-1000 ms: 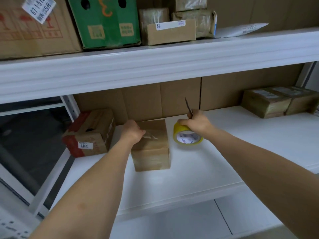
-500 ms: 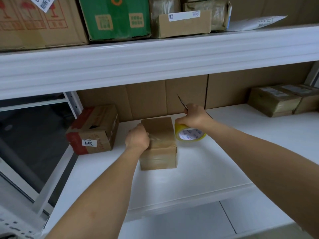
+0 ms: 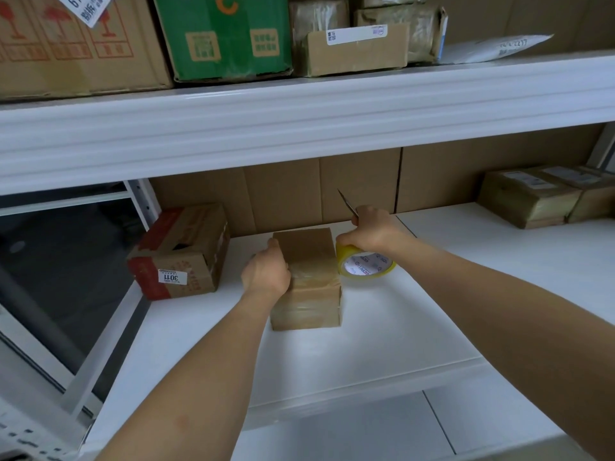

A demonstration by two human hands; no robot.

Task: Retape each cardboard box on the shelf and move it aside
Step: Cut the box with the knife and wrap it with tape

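On the white shelf [image 3: 382,327], left of the small brown box [image 3: 306,277], sits a red-edged carton [image 3: 179,254]. The left hand [image 3: 266,274] grips the box's left side; right of it, the right hand [image 3: 372,231] holds a yellow tape roll [image 3: 364,266] and a blade [image 3: 347,202]. Taping looks under way; cutting the strip likely comes next.

I see both bare forearms reaching fwd from the bottom of frame, sleeveless, converging toward centre. L hand [image 3: 266,273], back of hand up, fingers curled over the left edge of the small box [image 3: 307,261], wrist straight. R hand [image 3: 372,231], knuckles up, fist closed on the tape roll [image 3: 364,266] and a thin blade [image 3: 347,203] that pokes up past the thumb side. R arm runs in diagonally from lower right.
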